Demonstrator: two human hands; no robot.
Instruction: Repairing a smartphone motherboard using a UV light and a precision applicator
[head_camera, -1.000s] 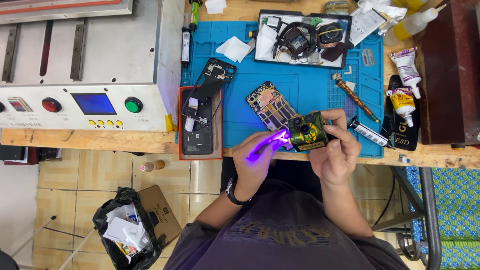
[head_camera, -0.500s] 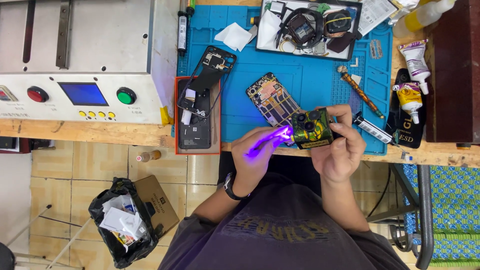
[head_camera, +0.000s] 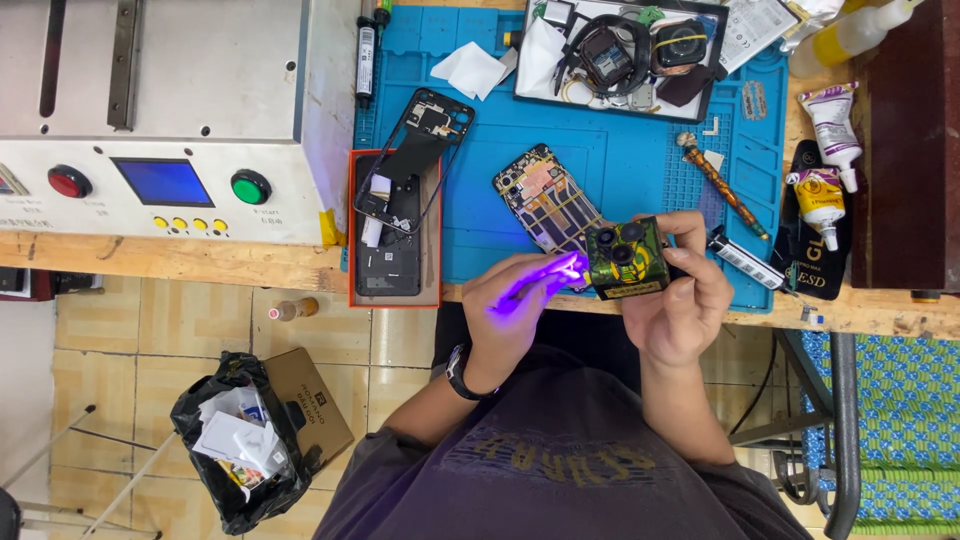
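Phone part (head_camera: 627, 258) with round camera lenses and a yellow-green patterned back sits over the near edge of the blue work mat (head_camera: 620, 170), gripped in the right hand (head_camera: 680, 300); how deep it is cannot be told, since fingers wrap its right side. The white machine (head_camera: 160, 120) at left is cut off by the frame. The left hand (head_camera: 520, 305) is curled shut around a small violet lamp (head_camera: 555, 275), its body hidden in glare and fingers, the beam touching the part's left edge. An opened phone (head_camera: 545, 195) lies on the mat just beyond. Against the earlier view, both hands and the part sit in much the same pose; only the camera's framing has shifted slightly.
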